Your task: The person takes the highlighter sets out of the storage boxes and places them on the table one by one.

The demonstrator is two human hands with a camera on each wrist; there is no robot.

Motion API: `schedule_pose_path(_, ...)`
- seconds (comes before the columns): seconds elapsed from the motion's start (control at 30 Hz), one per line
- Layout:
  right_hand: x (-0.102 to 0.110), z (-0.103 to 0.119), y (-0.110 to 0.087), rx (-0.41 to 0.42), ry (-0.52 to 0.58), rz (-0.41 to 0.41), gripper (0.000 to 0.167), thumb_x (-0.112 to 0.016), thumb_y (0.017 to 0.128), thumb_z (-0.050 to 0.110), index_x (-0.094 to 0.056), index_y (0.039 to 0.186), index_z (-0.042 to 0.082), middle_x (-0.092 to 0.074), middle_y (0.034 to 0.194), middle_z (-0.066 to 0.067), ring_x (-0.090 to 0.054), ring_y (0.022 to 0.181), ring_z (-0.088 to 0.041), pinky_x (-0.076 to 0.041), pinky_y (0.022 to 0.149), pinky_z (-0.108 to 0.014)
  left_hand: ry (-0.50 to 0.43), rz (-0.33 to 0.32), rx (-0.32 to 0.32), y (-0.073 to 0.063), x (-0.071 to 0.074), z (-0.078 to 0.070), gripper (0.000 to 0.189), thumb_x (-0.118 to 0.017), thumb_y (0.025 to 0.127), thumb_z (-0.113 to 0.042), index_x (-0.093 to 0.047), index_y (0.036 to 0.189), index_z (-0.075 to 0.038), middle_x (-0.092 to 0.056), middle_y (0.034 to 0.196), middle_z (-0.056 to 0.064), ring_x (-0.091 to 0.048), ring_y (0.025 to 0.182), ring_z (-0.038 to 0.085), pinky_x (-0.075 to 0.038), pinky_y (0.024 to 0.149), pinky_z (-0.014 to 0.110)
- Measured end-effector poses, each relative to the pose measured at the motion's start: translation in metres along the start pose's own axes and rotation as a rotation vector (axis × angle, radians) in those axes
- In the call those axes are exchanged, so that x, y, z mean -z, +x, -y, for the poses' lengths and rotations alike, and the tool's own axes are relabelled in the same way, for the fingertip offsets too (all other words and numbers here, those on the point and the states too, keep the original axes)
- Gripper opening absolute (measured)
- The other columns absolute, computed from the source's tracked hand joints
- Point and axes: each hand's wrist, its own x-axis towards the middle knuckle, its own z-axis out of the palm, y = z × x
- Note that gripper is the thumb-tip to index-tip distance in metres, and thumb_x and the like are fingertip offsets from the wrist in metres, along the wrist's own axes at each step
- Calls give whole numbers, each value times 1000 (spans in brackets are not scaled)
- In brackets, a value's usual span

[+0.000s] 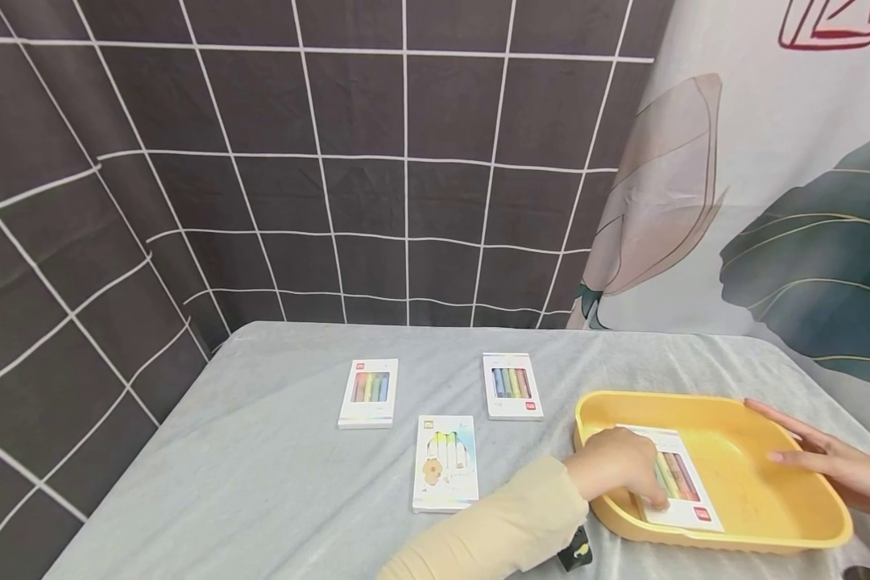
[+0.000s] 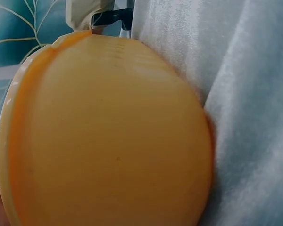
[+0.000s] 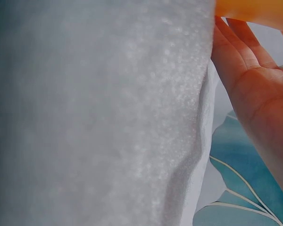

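A yellow plastic tray (image 1: 776, 499) stands on the right of the table. Inside it, at its left side, a white box (image 1: 685, 491) shows thick coloured sticks through a window. My left hand (image 1: 616, 463) reaches over the near-left rim and grips this box by its left part, the fingertips partly hidden. At the tray's far-right end my right hand (image 1: 834, 463) holds the rim, thumb inside and fingers outside. The right wrist view shows the right hand (image 3: 262, 89) with fingers against the tray (image 3: 259, 12). In the left wrist view the tray wall (image 2: 113, 127) hides most of the left hand.
Left of the tray, two similar white boxes lie farther back, one box (image 1: 368, 393) left and one box (image 1: 513, 387) right. Nearer is a white box (image 1: 445, 475) with a bear picture and pale pens. A grey cloth (image 1: 261, 467) covers the table; curtains hang behind.
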Motion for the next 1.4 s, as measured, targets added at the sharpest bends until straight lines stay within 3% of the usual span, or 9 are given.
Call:
schedule_pose_path(0.53,-1,1,0,5,0,6,62,-24,98,2,-35,126,56,-38,118,40,-52,105,-2,-48,84,-40,9,-44,17,-2,1,0,27,-69,71,-40,-54,59,-21,-50,68,-11,-44,63,6,-36,52,23)
schedule_pose_path(0.97,-1,0,0,2,3,6,62,-24,98,3,-35,125,57,-39,118,40,-53,105,-3,-48,84,-40,75,-67,20,3,-4,-1,17,-69,71,-42,-63,84,-33,-57,79,-15,-46,66,6,-39,54,25)
schedule_pose_path(1.17,-1,1,0,-4,43,37,62,-22,98,2,-35,125,57,-40,119,39,-53,107,-5,-47,85,-43,92,-76,50,4,-6,-3,8,-67,75,-36,-62,79,-33,-54,74,-12,-45,65,8,-38,56,25)
schedule_pose_path(1.4,0,0,0,-10,21,19,62,-23,98,3,-34,125,58,-39,117,40,-53,106,-3,-48,84,-42,91,-108,83,4,-7,-5,9,-68,74,-33,-61,78,-29,-53,73,-9,-45,63,9,-39,51,25)
